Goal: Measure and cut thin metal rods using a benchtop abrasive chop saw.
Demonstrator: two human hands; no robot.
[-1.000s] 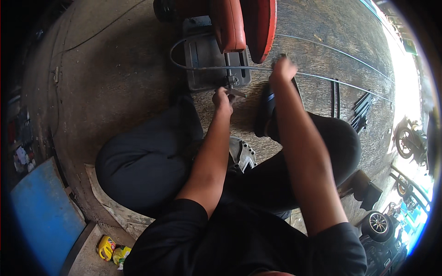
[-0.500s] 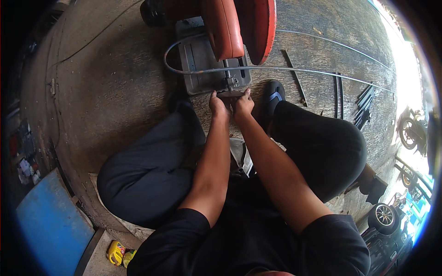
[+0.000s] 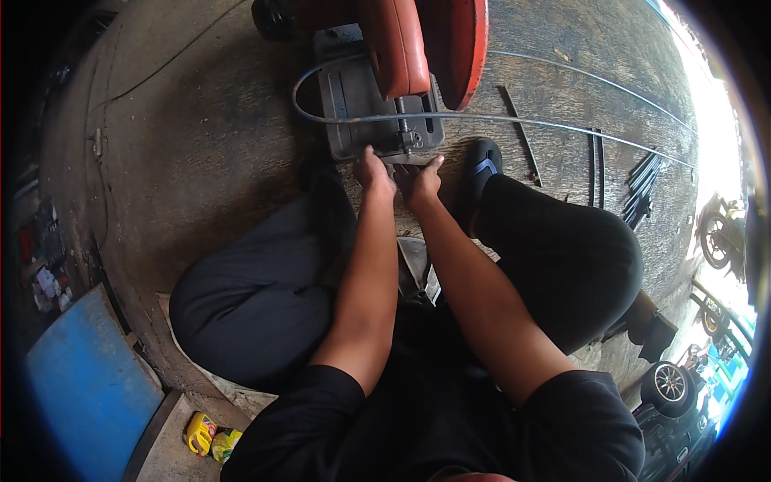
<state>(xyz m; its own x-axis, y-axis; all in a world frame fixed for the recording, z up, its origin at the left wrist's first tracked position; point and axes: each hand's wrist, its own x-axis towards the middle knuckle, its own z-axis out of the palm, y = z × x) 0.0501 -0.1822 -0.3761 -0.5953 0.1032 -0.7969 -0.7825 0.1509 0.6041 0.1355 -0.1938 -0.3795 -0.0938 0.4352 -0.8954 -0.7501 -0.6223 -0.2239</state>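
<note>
Both hands are close together at the front edge of the grey saw base [image 3: 341,138]. My left hand [image 3: 373,170] and my right hand [image 3: 421,180] are closed on opposite ends of a flat grey metal piece [image 3: 408,160], thumbs upward. That piece lies just in front of the clamp screw [image 3: 408,138]; whether it is joined to the screw I cannot tell. Above the base hangs the red body of the cut-off saw [image 3: 395,52], its round red guard [image 3: 475,60] to the right. A thin bent metal rod [image 3: 482,116] crosses over the base.
Dark metal bars [image 3: 520,128] and a bundle of short dark rods [image 3: 640,189] lie on the worn floor to the right. A blue panel [image 3: 92,386] and a yellow container [image 3: 201,432] are at lower left. My sandalled foot [image 3: 484,157] stands beside the base.
My left hand has shifted slightly left and turned, and the flat metal piece looks tilted differently, showing less of its dark face. The view has moved slightly; saw and rods stay put.
</note>
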